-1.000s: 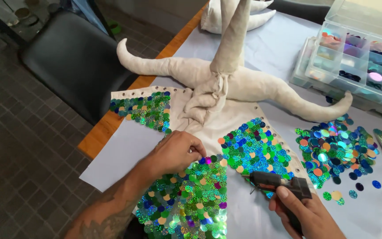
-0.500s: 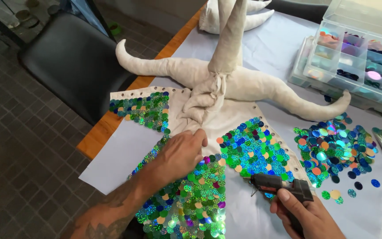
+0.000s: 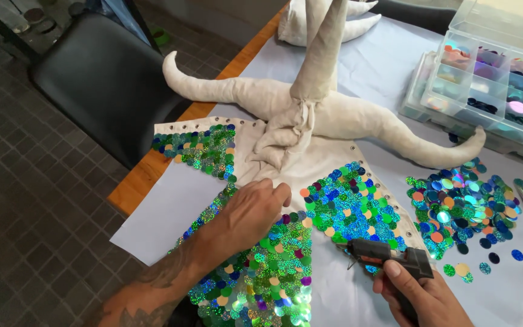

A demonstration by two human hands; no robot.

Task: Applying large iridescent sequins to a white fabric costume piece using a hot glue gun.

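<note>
A cream stuffed fabric form (image 3: pixel 310 115) with long curved limbs lies on a pale sheet (image 3: pixel 171 206). Its flat cream panels are partly covered with shiny green, blue and orange sequins (image 3: pixel 346 206). My left hand (image 3: pixel 252 212) rests palm down on the near sequinned panel (image 3: pixel 261 278), fingertips at the bare cream fabric between two panels. My right hand (image 3: pixel 422 297) grips a black glue gun (image 3: pixel 382 254) with its nozzle pointing left, near the edge of the middle sequinned panel.
A loose heap of sequins (image 3: pixel 461 209) lies to the right on the sheet. A clear compartment box (image 3: pixel 491 85) of sorted sequins stands at the back right. A black chair (image 3: pixel 98 85) is at the wooden table's (image 3: pixel 134 181) left edge, over tiled floor.
My left hand has slid a little to the right and up along the near panel toward the bare cream fabric. The glue gun hand has hardly moved.
</note>
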